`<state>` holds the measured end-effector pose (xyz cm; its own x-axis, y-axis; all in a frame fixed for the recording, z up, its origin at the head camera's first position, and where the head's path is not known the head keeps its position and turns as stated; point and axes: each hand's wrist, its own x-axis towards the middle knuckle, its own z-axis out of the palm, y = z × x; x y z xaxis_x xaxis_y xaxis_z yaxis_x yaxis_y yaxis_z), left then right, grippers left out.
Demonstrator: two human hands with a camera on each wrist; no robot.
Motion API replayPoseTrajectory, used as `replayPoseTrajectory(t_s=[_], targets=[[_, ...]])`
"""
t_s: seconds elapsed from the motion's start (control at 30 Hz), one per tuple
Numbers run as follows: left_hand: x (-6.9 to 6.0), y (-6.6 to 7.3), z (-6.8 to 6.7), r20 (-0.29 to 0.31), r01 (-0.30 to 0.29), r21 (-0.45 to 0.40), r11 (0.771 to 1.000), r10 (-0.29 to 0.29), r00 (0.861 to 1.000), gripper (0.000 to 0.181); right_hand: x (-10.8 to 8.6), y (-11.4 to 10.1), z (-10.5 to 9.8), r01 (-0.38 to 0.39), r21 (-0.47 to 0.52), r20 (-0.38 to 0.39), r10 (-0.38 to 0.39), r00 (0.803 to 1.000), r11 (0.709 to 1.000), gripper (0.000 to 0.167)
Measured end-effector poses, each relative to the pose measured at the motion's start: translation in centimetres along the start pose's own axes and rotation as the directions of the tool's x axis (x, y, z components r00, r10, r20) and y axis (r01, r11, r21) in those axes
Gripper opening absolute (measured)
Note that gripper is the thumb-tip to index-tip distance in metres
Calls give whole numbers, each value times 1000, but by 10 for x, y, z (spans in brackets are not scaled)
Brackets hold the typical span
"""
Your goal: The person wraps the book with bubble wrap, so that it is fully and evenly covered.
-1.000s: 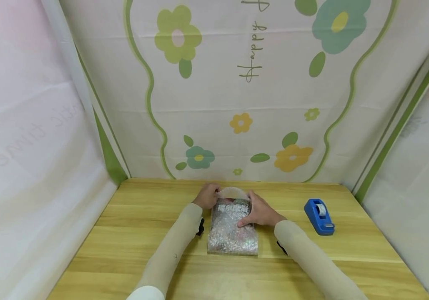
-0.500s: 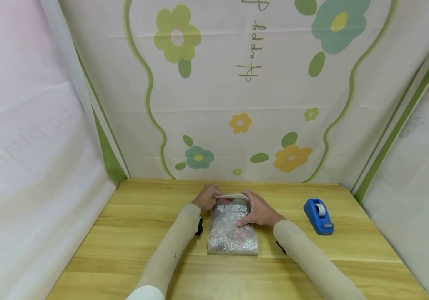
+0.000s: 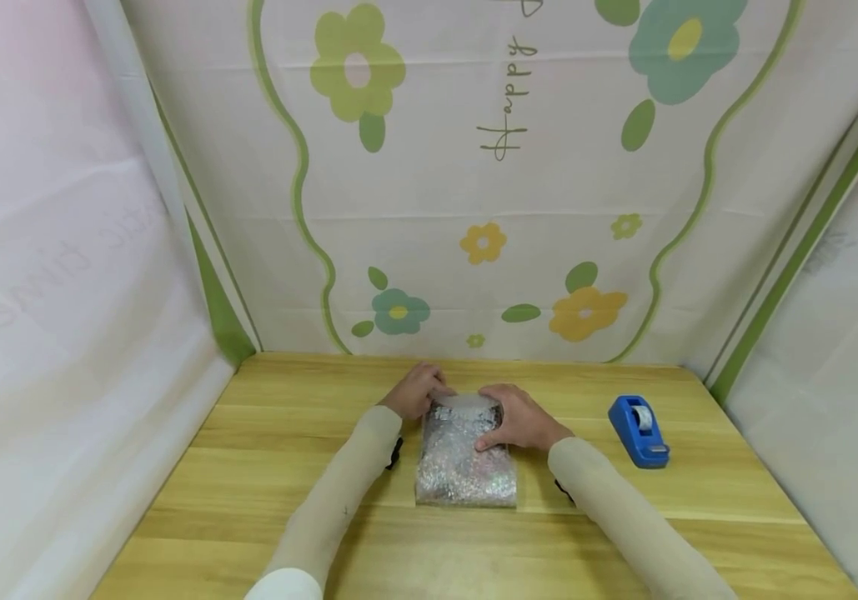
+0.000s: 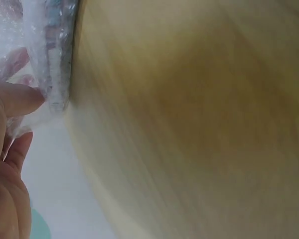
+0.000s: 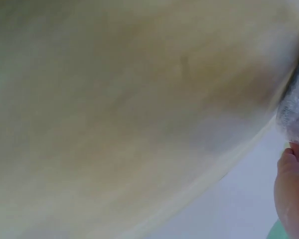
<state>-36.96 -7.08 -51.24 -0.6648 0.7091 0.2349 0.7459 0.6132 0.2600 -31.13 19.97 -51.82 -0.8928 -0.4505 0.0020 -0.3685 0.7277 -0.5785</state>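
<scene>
A flat rectangular package in bubble wrap point(image 3: 466, 475) lies on the wooden table, glossy and translucent, with something printed or coloured dimly visible inside. The far end of the wrap forms a loose flap point(image 3: 468, 402), folded down over the package's top. At the far left corner, my left hand point(image 3: 417, 392) pinches the wrap; in the left wrist view its thumb point(image 4: 22, 98) presses the clear film against the package's end. My right hand point(image 3: 524, 421) grips the far right side, thumb on the upper face and fingers at the far edge. Its fingertips are mostly hidden.
A blue tape dispenser point(image 3: 639, 432) with a roll of tape stands to the right of the package on the wooden table point(image 3: 263, 492). Flower-patterned white cloth point(image 3: 413, 192) hangs behind the table, and more cloth flanks both sides.
The wrap's flap, which stood up beyond the far end, has been folded toward me and down onto the package. The left fingers moved slightly inward; the right hand stayed almost in place.
</scene>
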Motion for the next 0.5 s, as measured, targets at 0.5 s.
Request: replayPoseTrajectory(t_s=[0.5], targets=[[-14,2,-13,33,-122,126,984,119,992,26,0,-9,-7,95,-183,75,-83,994,978,108]])
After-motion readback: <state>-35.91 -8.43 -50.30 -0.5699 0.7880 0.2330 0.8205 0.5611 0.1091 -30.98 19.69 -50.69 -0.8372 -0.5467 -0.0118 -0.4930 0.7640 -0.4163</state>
